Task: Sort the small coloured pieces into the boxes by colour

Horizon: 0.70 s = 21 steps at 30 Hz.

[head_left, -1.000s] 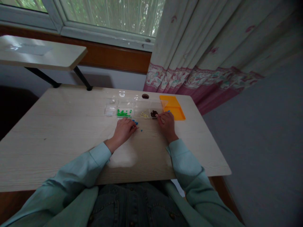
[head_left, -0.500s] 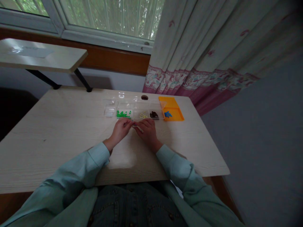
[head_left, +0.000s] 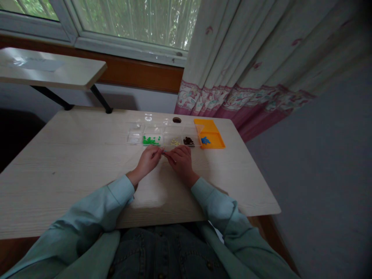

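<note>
My left hand (head_left: 149,158) and my right hand (head_left: 180,159) meet fingertip to fingertip just in front of the clear plastic boxes. Both are closed in a pinch; what lies between the fingers is too small to make out. Right behind them, a clear box (head_left: 153,131) holds many small green pieces (head_left: 151,140). Beside it, pale yellow pieces (head_left: 174,142) and dark brown pieces (head_left: 188,141) lie in separate clear boxes. To the right, blue pieces (head_left: 205,140) sit in an open orange case (head_left: 213,140).
A pale wooden desk (head_left: 95,162) carries everything. A raised shelf (head_left: 55,69) on black legs stands at the back left. A round cable hole (head_left: 177,120) lies near the back edge. A patterned curtain (head_left: 221,77) hangs beyond the right rear corner.
The fingertips have shifted slightly against each other. Both hands otherwise stay in the same place, and the boxes have not moved on the desk.
</note>
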### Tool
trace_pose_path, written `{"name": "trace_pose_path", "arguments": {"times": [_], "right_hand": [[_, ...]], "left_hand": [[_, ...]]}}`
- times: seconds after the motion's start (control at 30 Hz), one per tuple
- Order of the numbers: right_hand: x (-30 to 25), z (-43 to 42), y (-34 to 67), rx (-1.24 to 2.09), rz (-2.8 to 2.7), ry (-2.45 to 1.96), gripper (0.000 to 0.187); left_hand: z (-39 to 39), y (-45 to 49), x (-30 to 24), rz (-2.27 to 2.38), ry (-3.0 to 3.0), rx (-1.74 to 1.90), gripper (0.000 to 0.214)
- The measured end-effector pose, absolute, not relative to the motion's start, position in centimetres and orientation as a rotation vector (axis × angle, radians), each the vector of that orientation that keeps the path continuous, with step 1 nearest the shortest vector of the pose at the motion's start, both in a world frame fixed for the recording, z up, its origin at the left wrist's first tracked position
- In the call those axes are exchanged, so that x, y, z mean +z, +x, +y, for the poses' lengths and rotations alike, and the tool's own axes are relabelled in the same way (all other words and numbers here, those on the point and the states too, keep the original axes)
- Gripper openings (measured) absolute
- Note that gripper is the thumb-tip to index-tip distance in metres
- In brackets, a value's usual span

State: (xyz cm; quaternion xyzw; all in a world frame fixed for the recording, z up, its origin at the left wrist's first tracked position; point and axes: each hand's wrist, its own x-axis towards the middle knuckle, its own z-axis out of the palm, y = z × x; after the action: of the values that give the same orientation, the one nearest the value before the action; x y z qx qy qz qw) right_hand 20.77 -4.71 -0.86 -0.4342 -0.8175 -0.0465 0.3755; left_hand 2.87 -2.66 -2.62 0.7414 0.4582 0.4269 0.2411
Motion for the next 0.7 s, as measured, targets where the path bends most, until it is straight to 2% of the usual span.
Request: {"name": "trace_pose_path", "arguments": {"times": [0.17,0.33,0.5,0.7], "right_hand": [[-1.0,-3.8,22.1,-0.115,-2.010,-1.177,0.012],[-1.1,-0.9,28.2,-0.165,-1.747,-1.435,0.021],[-1.4,0.5,33.9,-0.236,-1.529,-1.791,0.028],[-2.2,0.2,35.6,-0.217,-1.474,-1.916,0.029]], "left_hand": [[-2.8,1.2,-1.2,1.257,2.171,1.129,0.042],[-2.4,-2.9,0.0,1.410,2.320,1.074,0.033],[-2.3,-4.1,-0.8,1.264,2.481,0.860,0.027],[-2.5,-3.1,-1.3,1.257,2.584,0.717,0.028]]}}
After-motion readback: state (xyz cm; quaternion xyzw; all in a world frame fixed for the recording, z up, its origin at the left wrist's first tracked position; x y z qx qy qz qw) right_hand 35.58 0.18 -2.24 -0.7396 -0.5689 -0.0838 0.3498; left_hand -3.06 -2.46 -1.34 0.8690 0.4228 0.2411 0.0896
